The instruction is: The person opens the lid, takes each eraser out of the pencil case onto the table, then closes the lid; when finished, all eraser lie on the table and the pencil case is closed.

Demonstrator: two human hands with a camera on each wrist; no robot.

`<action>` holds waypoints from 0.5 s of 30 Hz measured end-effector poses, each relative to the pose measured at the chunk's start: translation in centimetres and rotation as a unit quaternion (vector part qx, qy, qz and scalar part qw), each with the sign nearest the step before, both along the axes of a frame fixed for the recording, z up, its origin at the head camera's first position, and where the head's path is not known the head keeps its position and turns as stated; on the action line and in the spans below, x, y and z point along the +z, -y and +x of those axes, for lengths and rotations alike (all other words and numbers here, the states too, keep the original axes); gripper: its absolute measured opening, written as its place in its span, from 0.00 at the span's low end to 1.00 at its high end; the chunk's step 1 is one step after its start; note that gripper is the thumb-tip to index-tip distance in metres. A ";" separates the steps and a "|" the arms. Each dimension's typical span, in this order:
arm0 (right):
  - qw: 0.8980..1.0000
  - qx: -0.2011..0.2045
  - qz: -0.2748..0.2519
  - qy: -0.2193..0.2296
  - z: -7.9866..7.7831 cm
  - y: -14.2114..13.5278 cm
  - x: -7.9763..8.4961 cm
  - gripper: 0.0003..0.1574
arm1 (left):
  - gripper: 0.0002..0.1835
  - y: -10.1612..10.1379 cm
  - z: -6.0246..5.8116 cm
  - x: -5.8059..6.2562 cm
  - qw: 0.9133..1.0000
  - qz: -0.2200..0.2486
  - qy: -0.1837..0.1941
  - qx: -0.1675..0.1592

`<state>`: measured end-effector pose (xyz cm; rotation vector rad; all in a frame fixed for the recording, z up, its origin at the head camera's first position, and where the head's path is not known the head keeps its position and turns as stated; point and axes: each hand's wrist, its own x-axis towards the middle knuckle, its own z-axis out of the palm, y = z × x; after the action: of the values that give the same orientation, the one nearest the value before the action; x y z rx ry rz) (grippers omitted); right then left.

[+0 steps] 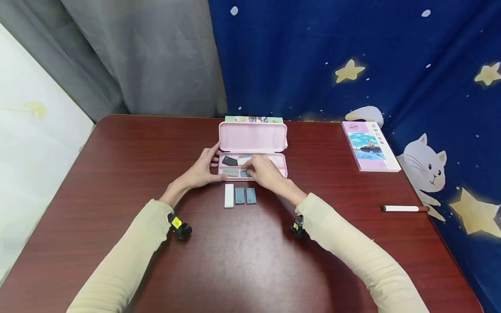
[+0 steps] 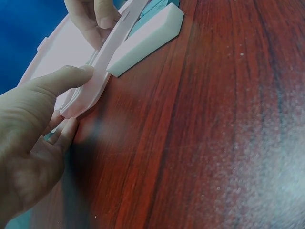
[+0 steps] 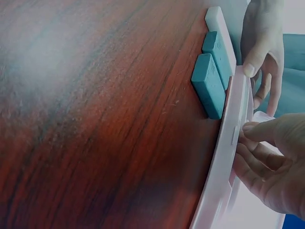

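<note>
A pink pencil case (image 1: 252,179) lies with its lid raised. My left hand (image 1: 204,167) holds its left end, thumb on the front rim and fingers at the back corner, as the left wrist view also shows. My right hand (image 1: 267,171) reaches into the case, its fingertips pinching a blue-grey eraser (image 1: 245,174) in the front compartment, mostly hidden in the right wrist view. A black eraser (image 1: 229,161) and a white one (image 1: 243,160) lie in the back compartment. In front of the case are a white eraser (image 1: 228,196) and two blue-grey erasers (image 1: 239,196).
Behind the raised lid stands a green-edged box or book (image 1: 254,119). On the right of the table (image 1: 313,269) lie a pink-covered book (image 1: 369,147) and a white marker (image 1: 405,208) with dark ends. Curtains hang along the table's far edge.
</note>
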<state>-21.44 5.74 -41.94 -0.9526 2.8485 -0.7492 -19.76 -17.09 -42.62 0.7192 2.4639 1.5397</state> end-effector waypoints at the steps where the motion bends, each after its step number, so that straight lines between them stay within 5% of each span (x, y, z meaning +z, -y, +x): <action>1: 1.000 0.000 0.000 0.000 0.0 0.0 -0.1 0.13 | 0.55 0.0 0.0 0.0 1.000 0.001 0.000 0.000; 9: 0.999 0.004 0.032 0.014 -0.3 0.3 -0.4 0.11 | 0.56 0.1 -0.2 -0.6 1.000 0.010 -0.006 0.001; 15: 0.998 -0.016 0.052 -0.005 -0.5 0.2 -0.3 0.08 | 0.58 0.5 -1.5 -3.2 1.000 0.001 -0.021 0.011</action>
<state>-21.89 5.50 -42.24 -0.9002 2.8851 -0.5925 -21.26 -17.62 -45.83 0.7327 2.5090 1.5510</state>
